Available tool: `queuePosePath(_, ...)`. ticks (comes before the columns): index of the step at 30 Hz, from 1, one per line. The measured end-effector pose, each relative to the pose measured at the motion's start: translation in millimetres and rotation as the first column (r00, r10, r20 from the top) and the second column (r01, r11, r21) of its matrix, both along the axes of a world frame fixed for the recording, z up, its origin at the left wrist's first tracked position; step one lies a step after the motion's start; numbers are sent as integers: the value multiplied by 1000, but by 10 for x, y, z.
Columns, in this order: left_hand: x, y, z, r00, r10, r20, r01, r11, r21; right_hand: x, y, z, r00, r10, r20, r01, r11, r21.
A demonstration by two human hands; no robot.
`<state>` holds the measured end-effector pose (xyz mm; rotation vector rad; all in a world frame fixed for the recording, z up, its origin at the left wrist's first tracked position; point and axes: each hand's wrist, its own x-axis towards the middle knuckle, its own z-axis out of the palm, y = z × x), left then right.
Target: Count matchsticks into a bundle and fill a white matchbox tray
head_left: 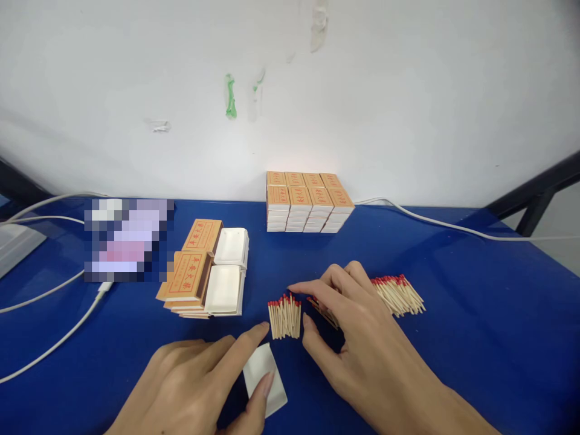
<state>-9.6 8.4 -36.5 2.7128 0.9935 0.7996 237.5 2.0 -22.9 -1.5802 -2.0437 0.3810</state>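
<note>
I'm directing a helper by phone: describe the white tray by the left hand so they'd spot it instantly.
On the blue table, find the left hand at the near side. The white tray lies askew there, partly hidden by the thumb, just nearer than the leftmost matches. Unlike the white trays stacked beside the orange matchboxes, it lies apart from any stack.

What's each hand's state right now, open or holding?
Left hand: open, thumb over the white tray; contact can't be told.
Right hand: open, thumb and index finger parted at the small bunch of matches; no grip visible.
</note>
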Motion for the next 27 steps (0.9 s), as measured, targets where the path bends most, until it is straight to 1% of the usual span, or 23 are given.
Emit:
queuePosePath(7,2,3,11,1000,0,23,0,1000,-16,-33,-1,42,998,15,-56,-17,999,-30)
queuePosePath(10,9,-3,11,1000,3,20,-2,1000,-26,-28,2,39,999,16,-48,-18,999,-31)
queuePosePath(17,-5,-6,-12,1000,-5,6,5,1000,-3,-37,-11,70,995,57,-78,-63,995,-76)
queuePosePath(19,-4,-2,-14,1000,-10,4,10,1000,-5,-31,-8,91,996,43,-72,-47,997,-59)
queuePosePath(23,9,-4,13,1000,1,6,0,1000,-14,6,3,104,999,-20,-31,20,1000,17)
queuePosePath(27,17,1,43,1000,2,13,-2,999,-35,17,-4,68,999,-52,4,52,998,20)
